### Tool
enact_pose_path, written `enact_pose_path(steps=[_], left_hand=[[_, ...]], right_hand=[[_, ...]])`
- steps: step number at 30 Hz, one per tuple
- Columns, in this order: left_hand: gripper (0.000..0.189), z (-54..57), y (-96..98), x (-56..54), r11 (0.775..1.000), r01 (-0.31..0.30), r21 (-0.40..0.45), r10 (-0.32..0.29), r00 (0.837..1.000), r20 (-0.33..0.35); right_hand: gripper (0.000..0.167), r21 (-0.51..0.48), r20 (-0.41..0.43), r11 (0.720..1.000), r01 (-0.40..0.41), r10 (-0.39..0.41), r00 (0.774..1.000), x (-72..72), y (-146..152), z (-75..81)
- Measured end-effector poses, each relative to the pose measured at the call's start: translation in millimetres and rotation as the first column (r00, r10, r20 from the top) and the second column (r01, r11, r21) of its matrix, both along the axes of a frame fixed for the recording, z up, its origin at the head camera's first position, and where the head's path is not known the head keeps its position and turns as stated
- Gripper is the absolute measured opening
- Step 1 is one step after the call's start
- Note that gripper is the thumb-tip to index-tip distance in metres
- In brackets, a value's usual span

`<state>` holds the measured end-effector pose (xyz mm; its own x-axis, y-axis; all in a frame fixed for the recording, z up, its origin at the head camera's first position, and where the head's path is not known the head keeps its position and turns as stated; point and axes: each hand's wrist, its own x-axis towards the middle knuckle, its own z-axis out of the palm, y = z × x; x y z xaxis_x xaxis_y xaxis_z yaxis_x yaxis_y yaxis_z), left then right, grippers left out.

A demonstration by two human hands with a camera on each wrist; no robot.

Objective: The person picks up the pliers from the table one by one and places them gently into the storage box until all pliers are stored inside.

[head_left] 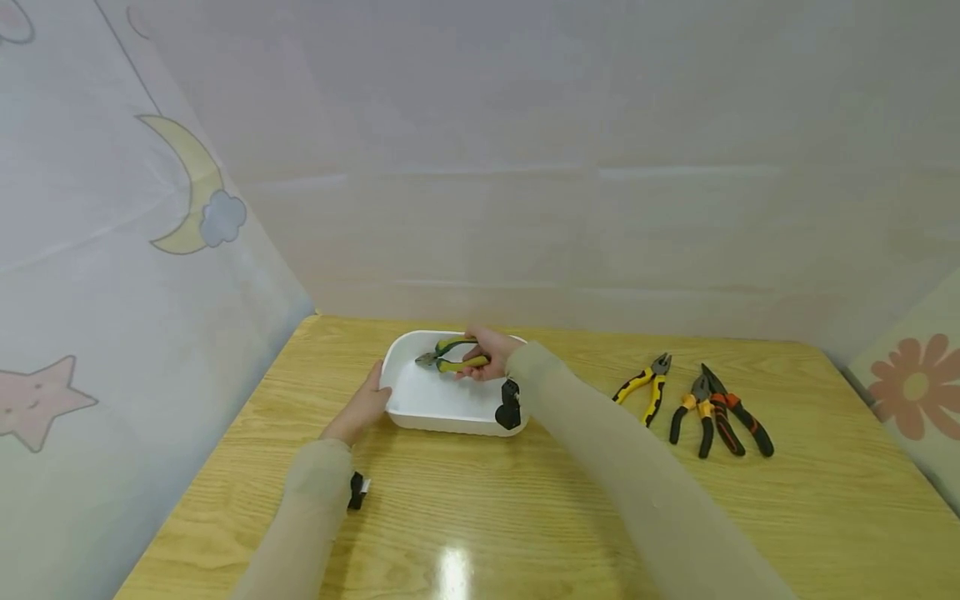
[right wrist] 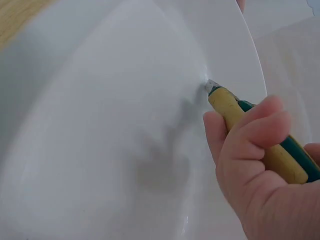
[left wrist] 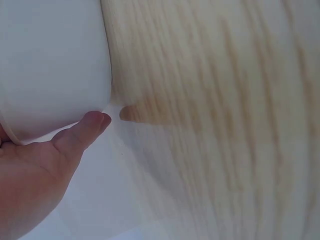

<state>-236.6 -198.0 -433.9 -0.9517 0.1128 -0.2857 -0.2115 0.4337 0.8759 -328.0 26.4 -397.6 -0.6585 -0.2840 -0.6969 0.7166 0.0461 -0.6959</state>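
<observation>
A white plastic basin (head_left: 450,422) with rounded corners sits on the table. My left hand (head_left: 363,408) grips the basin's left end, and in the left wrist view its thumb (left wrist: 80,135) lies along the outer wall; most of its other fingers are hidden there. Inside the basin, my right hand (head_left: 487,357) holds pliers (head_left: 450,365) by their yellow and green handles. Their metal head points left, with the handles spread apart. From the right wrist, the fingers (right wrist: 255,132) are curled round the handles (right wrist: 227,107), and the tip is close to the basin's inner wall.
To the right on the wooden table (head_left: 450,500) lie yellow-and-black pliers (head_left: 652,385). Beside them, pliers with orange-and-black handles (head_left: 697,408) lie against long-nose pliers with red-and-black handles (head_left: 735,412). A pale printed sheet (head_left: 487,233) hangs behind the table.
</observation>
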Motion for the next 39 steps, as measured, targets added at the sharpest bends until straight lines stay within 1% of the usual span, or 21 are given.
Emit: enact_pose_path(steps=[2, 3, 4, 6, 8, 9, 10, 11, 14, 17, 21, 25, 30, 32, 35, 39], left_hand=[[0.061, -0.8, 0.1, 0.1, 1.0, 0.002, 0.001, -0.002, 1.0, 0.0], [0.061, -0.9, 0.1, 0.3, 1.0, 0.003, 0.0, -0.003, 1.0, -0.001], [0.061, -1.2, 0.0, 0.6, 1.0, 0.005, 0.0, -0.005, 1.0, -0.004], [0.061, -1.6, 0.0, 0.6, 1.0, 0.007, 0.002, -0.007, 1.0, -0.009], [0.061, -2.0, -0.1, 0.7, 1.0, 0.008, 0.004, -0.008, 1.0, -0.015], [0.061, -2.0, -0.1, 0.8, 1.0, 0.01, 0.004, -0.01, 1.0, -0.018], [0.061, -2.1, -0.2, 0.8, 1.0, 0.011, 0.002, -0.011, 1.0, -0.02], [0.061, -1.9, 0.0, 0.9, 1.0, 0.01, 0.001, -0.01, 1.0, -0.022], [0.061, -1.6, 0.6, 1.3, 1.0, 0.007, -0.001, -0.007, 1.0, -0.024], [0.061, -1.0, 1.8, 1.7, 1.0, 0.006, -0.002, -0.006, 1.0, -0.024], [0.061, 0.2, 2.3, 2.5, 1.0, 0.009, -0.002, -0.009, 1.0, -0.02], [0.061, 2.2, 1.2, 3.5, 1.0, 0.007, -0.003, -0.007, 1.0, -0.007], [0.06, 3.2, -0.6, 2.1, 1.0, 0.009, -0.015, -0.009, 1.0, 0.004], [0.061, 2.4, -1.6, 0.7, 1.0, 0.013, -0.018, -0.012, 1.0, 0.005], [0.061, 1.1, -3.0, -1.6, 1.0, 0.013, -0.024, -0.013, 1.0, 0.005], [0.061, -0.3, -4.4, -4.2, 1.0, 0.014, -0.027, -0.014, 1.0, -0.002]], right_hand=[[0.054, 0.032, -0.008, 0.999, 0.035, -0.035, 0.999, -3.4, 1, -4.4], [0.052, 0.037, -0.004, 0.998, 0.048, -0.048, 0.999, -12.9, 2, -15.5], [0.049, 0.056, 0.0, 0.996, 0.071, -0.071, 0.997, -16.2, 3, -19.1], [0.044, 0.102, 0.012, 0.988, 0.118, -0.119, 0.993, -21.8, 2, -24.7], [0.04, 0.14, 0.027, 0.98, 0.139, -0.144, 0.989, -24.4, 3, -26.8], [0.038, 0.152, 0.028, 0.977, 0.148, -0.153, 0.988, -22.5, 3, -25.0], [0.038, 0.173, 0.024, 0.972, 0.159, -0.166, 0.986, -13.7, 2, -14.8], [0.038, 0.172, 0.016, 0.972, 0.162, -0.167, 0.986, -10.2, 2, -12.0], [0.038, 0.144, -0.01, 0.977, 0.155, -0.155, 0.988, -2.3, 3, -4.8], [0.04, 0.114, -0.025, 0.979, 0.172, -0.17, 0.985, 2.5, 6, -1.5], [0.042, 0.106, -0.017, 0.975, 0.194, -0.193, 0.981, 3.4, 10, -3.4], [0.046, 0.123, -0.022, 0.976, 0.182, -0.181, 0.983, 3.5, 12, -5.6], [0.052, 0.116, -0.011, 0.979, 0.169, -0.169, 0.986, 6.1, 16, -0.2], [0.055, 0.114, -0.018, 0.981, 0.157, -0.155, 0.988, 6.8, 18, 2.0], [0.057, 0.126, -0.03, 0.983, 0.131, -0.128, 0.991, 2.4, 21, -0.7], [0.057, 0.147, -0.02, 0.976, 0.162, -0.161, 0.987, -5.8, 22, -6.1]])
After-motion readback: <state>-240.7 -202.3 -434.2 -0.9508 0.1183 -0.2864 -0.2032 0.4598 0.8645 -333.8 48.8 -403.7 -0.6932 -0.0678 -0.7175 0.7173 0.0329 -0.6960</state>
